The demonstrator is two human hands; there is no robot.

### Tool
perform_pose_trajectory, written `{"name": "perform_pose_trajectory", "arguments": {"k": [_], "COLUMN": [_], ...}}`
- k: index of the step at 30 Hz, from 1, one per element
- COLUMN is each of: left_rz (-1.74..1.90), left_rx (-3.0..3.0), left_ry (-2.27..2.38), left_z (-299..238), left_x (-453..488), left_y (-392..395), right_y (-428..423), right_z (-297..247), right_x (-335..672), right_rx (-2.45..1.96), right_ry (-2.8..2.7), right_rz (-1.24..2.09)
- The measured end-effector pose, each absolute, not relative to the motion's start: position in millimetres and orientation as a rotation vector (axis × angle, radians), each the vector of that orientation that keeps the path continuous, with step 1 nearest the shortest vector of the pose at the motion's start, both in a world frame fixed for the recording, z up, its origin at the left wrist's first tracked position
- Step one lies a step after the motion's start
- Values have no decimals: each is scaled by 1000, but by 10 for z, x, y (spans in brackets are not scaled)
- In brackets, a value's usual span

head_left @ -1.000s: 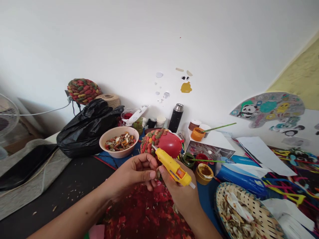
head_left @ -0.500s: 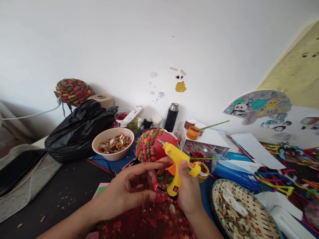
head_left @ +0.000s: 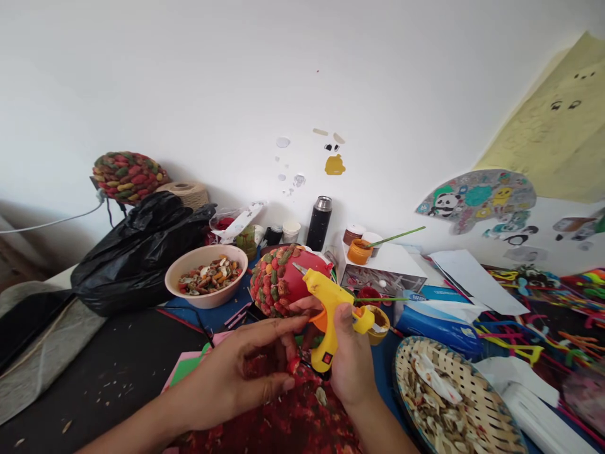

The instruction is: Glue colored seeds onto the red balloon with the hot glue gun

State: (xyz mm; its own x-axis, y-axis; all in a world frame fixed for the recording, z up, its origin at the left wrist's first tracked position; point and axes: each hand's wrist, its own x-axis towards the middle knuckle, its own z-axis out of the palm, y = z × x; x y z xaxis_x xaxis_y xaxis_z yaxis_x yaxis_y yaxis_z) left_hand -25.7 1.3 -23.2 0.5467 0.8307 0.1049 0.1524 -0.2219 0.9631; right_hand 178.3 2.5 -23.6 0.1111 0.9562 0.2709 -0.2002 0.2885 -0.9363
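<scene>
We look across a crowded dark surface (head_left: 118,353) pushed against a white wall (head_left: 227,75), with a yellow paper sheet (head_left: 553,139) and a panda sticker (head_left: 472,202) at two o'clock; two hands work at the centre; the left hand (head_left: 236,381) has thumb and forefinger pressed on a small red piece (head_left: 293,364), its other fingers loosely curled; the right hand (head_left: 352,366) is wrapped round the handle of one yellow glue gun (head_left: 331,306), whose nozzle points to ten o'clock over the red balloon (head_left: 307,277); we cannot tell if the tip touches it. The balloon stands just at twelve o'clock of the hands, its left half covered in coloured seeds. We count two seed-covered balls, this one and another ball (head_left: 127,175) far off at ten o'clock; one bowl (head_left: 189,296) of seeds at eleven o'clock; one black bag (head_left: 137,252); one flask (head_left: 319,222); four paint pots, among them an orange pot (head_left: 359,251); two green brush sticks (head_left: 397,236); one woven tray (head_left: 401,372) at four o'clock, cut off by the lower edge. An ochre pot (head_left: 380,325) is half hidden behind the gun; the mottled red mass (head_left: 283,422) under the hands is hard to make out; the bright clutter at three o'clock is blurred.
</scene>
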Motion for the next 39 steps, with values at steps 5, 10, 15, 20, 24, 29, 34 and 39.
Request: {"name": "perform_pose_trajectory", "arguments": {"k": [5,10,15,20,24,29,34,39], "left_rz": [676,495,465,944,1202,1347,1403,1435], "left_rx": [1780,1684,1542,1121,905,862,891,919], "left_ry": [766,621,562,599,723,734,772,801], "left_z": [-320,-346,-306,-256,-231,-210,-196,-196], "left_x": [-219,-195,-197,-237,-256,-241,-251,-273], "left_y": [-9,-15,6,212,370,397,389,396], "right_y": [13,8,3,-19,-48,-103,-92,-42], "right_z": [-208,-175,-153,-240,-367,-393,-347,-416], "right_x": [1796,1819,1849,1832,1808,1760,1754,1758], "right_rx": [-894,-865,-897,-853,-846,-912,-965,-925], "right_ry": [-1155,-1151,-1133,-1095,-1181,-1270,-1413,-1483], "right_rz": [996,984,968,979,1057,1045,910,807]}}
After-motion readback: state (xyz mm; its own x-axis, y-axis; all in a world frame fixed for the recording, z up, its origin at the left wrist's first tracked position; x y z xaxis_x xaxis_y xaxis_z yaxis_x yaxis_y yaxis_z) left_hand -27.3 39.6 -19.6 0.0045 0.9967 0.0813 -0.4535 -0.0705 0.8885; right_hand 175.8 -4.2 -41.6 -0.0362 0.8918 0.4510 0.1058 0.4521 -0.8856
